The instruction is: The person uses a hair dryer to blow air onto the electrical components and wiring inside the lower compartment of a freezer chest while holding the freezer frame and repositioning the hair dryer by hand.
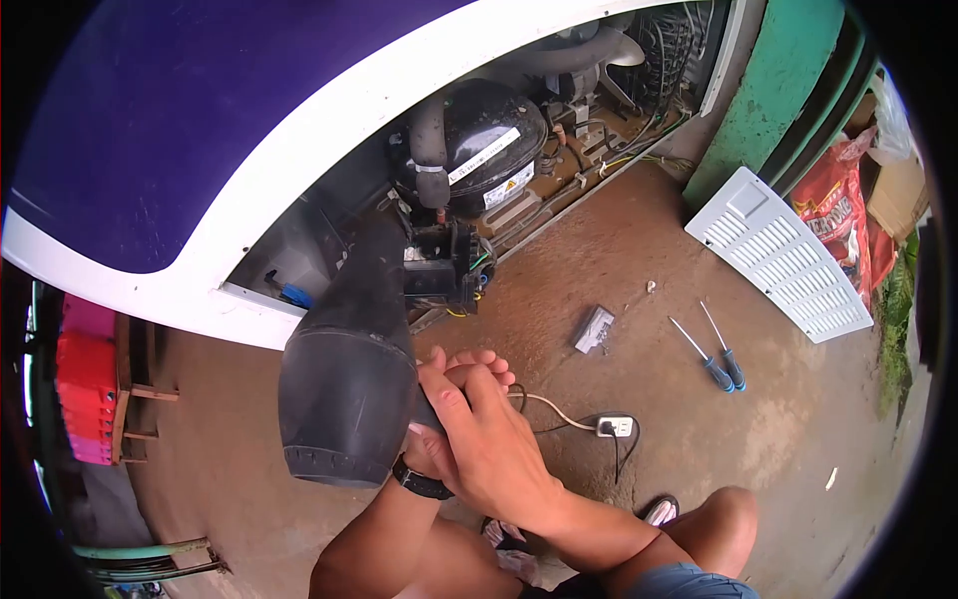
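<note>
While the left hand, with a black watch at its wrist, wraps around the handle of the black hair dryer, the right hand lies over it from the other side, its fingers bent and closed on the same handle. Some of the left fingertips show just beyond the right knuckles; how the rest of the left fingers sit is hidden.

The dryer's wide body is just left of the fingers, and its narrow nozzle points away from them into the open bay of a white and purple machine. Straight ahead of the fingers, close to the nozzle, is a black box with wires; whether the two touch, I cannot tell. Farther ahead sits a rounded black motor with labels on it.

To the right of the fingers, a socket block lies on the wet floor with a black plug in it. Ahead and right of the fingers is a small gray box, then two blue-handled screwdrivers side by side. Well apart from the fingers, a white slotted panel leans near a green post.
</note>
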### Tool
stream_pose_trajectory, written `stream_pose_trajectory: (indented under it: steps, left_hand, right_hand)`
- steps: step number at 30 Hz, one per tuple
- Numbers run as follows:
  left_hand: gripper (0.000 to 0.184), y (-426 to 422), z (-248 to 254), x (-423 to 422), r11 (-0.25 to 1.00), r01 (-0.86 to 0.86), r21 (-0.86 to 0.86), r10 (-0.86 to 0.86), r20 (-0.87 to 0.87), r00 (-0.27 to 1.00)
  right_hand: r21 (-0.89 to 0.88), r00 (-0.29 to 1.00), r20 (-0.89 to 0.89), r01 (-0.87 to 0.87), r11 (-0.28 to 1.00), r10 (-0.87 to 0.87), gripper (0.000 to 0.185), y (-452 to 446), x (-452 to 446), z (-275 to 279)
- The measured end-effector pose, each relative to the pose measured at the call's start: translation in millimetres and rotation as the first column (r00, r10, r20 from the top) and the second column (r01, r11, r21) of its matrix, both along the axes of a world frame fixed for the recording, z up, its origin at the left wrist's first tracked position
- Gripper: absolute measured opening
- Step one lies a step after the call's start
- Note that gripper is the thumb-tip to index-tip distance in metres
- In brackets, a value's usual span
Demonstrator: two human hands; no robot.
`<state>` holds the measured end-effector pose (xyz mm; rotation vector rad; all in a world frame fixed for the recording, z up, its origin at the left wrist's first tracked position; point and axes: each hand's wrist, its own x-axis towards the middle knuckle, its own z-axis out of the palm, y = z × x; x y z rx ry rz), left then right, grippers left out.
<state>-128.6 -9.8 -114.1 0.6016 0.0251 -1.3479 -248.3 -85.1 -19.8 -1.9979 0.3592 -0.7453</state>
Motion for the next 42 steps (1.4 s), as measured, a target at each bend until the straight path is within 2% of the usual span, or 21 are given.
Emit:
stream_pose_trajectory:
  steps: [2,5,11,12,14,15,17,19,21,23,25,27,28,30,34,36,39,42]
  left_hand:
    - [0.063,9,4,-9,0.987,-0.039,-0.158,0.070,0.197,0.978]
    - [0.074,13,17,-24,0.920,-0.013,-0.391,0.208,0.460,0.863]
    - [0.082,7,53,-46,0.973,-0.132,-0.187,0.225,0.682,0.696]
    - [0.082,8,56,-48,0.973,-0.134,-0.188,0.228,0.685,0.692]
    - [0.095,10,59,-51,0.973,-0.226,-0.052,0.217,0.552,0.805]
    - [0.095,9,61,-53,0.973,-0.226,-0.050,0.215,0.553,0.805]
    - [0.092,5,64,-57,0.964,-0.260,-0.060,0.254,0.505,0.825]
    - [0.091,4,68,-55,0.966,-0.250,-0.060,0.244,0.518,0.820]
    - [0.090,2,71,-56,0.969,-0.240,-0.060,0.234,0.532,0.814]
    - [0.073,-2,73,-60,0.934,-0.333,-0.130,0.352,0.492,0.796]
    - [0.073,-3,76,-61,0.936,-0.327,-0.129,0.346,0.504,0.791]
    - [0.073,-3,77,-62,0.937,-0.324,-0.129,0.342,0.517,0.785]
    - [0.072,-2,77,-63,0.932,-0.341,-0.120,0.355,0.488,0.797]
    - [0.072,1,77,-64,0.927,-0.358,-0.113,0.368,0.463,0.806]
    - [0.072,4,78,-63,0.931,-0.346,-0.115,0.359,0.462,0.811]
    - [0.073,6,79,-63,0.934,-0.341,-0.101,0.348,0.467,0.813]
    - [0.075,6,79,-63,0.938,-0.339,-0.071,0.331,0.470,0.818]
    - [0.077,7,80,-66,0.935,-0.351,-0.047,0.324,0.516,0.793]
  right_hand:
    - [0.043,1.000,0.020,-0.010,0.999,0.010,0.060,1,-2,-6]
    - [0.085,0.999,0.028,-0.021,0.996,0.019,0.058,1,-3,-7]
    - [0.077,0.998,0.066,-0.021,0.997,0.016,0.058,-1,-7,-2]
    - [0.082,0.998,0.054,-0.014,0.997,0.010,0.058,-1,-8,0]
    - [0.055,0.998,0.049,0.031,0.998,-0.034,0.059,2,-8,-2]
    - [0.027,0.996,0.040,0.078,0.997,-0.079,0.059,3,-8,-3]
    - [0.031,0.997,0.024,0.067,0.997,-0.068,0.060,1,-11,0]
    - [0.032,0.998,0.013,0.058,0.998,-0.058,0.060,0,-12,2]
    - [0.109,0.999,-0.028,0.023,0.994,-0.020,0.060,1,-13,2]
    - [0.097,0.999,0.019,0.035,0.995,-0.037,0.055,3,-13,-7]
    - [0.085,0.997,0.065,0.046,0.995,-0.052,0.051,2,-14,-8]
    - [-0.056,0.994,0.030,0.106,0.993,-0.105,0.048,3,-15,-5]
    - [-0.057,0.994,0.033,0.106,0.993,-0.105,0.048,3,-13,-6]
    - [0.074,0.995,0.092,0.035,0.997,-0.041,0.057,6,-9,-12]
    - [0.028,0.992,0.073,0.102,0.994,-0.104,0.048,8,-11,-5]
    - [0.005,0.963,0.216,0.166,0.986,-0.163,0.049,12,-6,-15]
    - [0.083,0.980,0.174,0.086,0.993,-0.100,0.050,9,-12,-12]
    - [0.087,0.980,0.166,0.097,0.991,-0.110,0.051,9,-12,-13]
